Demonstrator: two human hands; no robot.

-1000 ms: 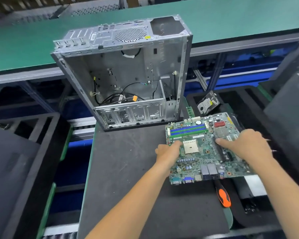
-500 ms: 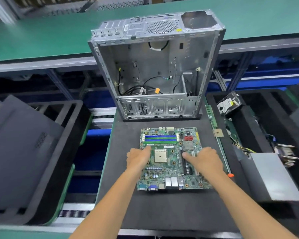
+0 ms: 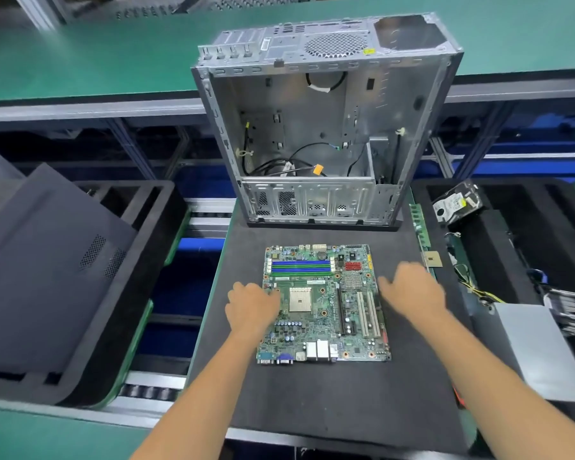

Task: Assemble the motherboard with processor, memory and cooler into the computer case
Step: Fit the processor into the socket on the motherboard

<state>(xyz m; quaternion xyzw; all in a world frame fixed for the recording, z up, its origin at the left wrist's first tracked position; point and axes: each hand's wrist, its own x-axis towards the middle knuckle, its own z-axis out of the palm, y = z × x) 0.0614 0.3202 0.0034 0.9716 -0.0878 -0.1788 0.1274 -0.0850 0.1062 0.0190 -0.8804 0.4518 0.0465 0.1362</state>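
Observation:
The green motherboard (image 3: pixel 322 303) lies flat on the black mat (image 3: pixel 329 403), its empty processor socket near the middle. My left hand (image 3: pixel 251 305) sits on the board's left edge with fingers curled over it. My right hand (image 3: pixel 412 290) hovers just off the right edge, fingers relaxed and holding nothing. The open metal computer case (image 3: pixel 326 127) stands behind the board with loose cables inside. A processor chip (image 3: pixel 433 259) and a green memory stick (image 3: pixel 419 224) lie at the mat's right edge. A finned cooler (image 3: pixel 568 310) sits far right.
A black side panel (image 3: pixel 47 270) leans in the foam tray on the left. On the right are a hard drive (image 3: pixel 458 202), a grey power supply (image 3: pixel 538 353) and yellow-black wires. An orange screwdriver handle (image 3: pixel 458 398) peeks out beside my right forearm.
The motherboard was carried left from the mat's right side and set down in front of the case. My right hand has let go and moved off to the right.

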